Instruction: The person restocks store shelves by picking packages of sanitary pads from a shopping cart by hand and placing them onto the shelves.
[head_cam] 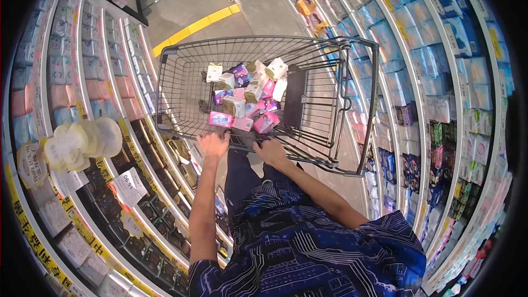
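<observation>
A metal wire shopping cart (194,41) stands sideways before me. My left hand (213,144) is closed on the cart's near side rim, and my right hand (271,152) grips the same rim a little further right. Inside the basket lies a loose heap of small soft packs. Among them are a pink pack (220,119) near the left hand, a white and olive pack (234,106) and a purple pack (241,74). A dark panel (295,99) sits in the cart to the right of the heap.
Shelves of packaged goods (62,62) rise on the left, with hanging price cards (128,186) and round translucent tags (82,143). More stocked shelves (429,66) line the right. A yellow floor stripe (198,27) crosses the tiles beyond the cart.
</observation>
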A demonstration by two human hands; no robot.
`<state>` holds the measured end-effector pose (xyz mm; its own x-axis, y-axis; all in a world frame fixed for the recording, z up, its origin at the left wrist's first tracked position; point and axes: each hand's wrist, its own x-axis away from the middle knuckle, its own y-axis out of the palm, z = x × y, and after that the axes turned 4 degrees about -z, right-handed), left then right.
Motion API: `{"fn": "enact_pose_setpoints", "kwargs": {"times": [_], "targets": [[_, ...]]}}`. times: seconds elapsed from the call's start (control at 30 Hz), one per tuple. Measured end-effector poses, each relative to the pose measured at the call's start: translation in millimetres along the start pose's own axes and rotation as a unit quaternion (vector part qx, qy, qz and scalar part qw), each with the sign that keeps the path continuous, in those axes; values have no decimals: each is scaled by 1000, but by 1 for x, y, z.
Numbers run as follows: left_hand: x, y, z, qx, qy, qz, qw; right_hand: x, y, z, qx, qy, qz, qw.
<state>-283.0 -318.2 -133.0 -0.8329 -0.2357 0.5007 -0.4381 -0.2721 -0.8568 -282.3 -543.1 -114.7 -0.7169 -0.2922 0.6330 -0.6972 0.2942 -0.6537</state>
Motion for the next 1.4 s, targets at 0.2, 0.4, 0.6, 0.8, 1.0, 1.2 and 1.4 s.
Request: {"fn": "enact_pose_setpoints", "kwargs": {"times": [0.2, 0.4, 0.6, 0.8, 1.0, 1.2, 1.4], "targets": [[12, 0, 4, -5, 19, 44, 999, 11, 1, -1, -23, 9, 22, 999], [14, -1, 4, 44, 29, 63, 997, 13, 7, -2, -17, -1, 96, 995], [14, 7, -2, 76, 61, 140, 985, 12, -3, -10, -15, 82, 8, 997], [20, 11, -8, 89, 72, 104, 988, 19, -5, -12, 13, 76, -10, 997], [34, 15, -11, 188, 127, 230, 946, 9, 16, 12, 62, 45, 8, 997], [41, 29, -16, 246, 89, 182, 948, 12, 12, 2, 44, -17, 55, 997], [49, 53, -8, 197, 50, 292, 935, 26, 9, 6, 71, -7, 23, 997]]}}
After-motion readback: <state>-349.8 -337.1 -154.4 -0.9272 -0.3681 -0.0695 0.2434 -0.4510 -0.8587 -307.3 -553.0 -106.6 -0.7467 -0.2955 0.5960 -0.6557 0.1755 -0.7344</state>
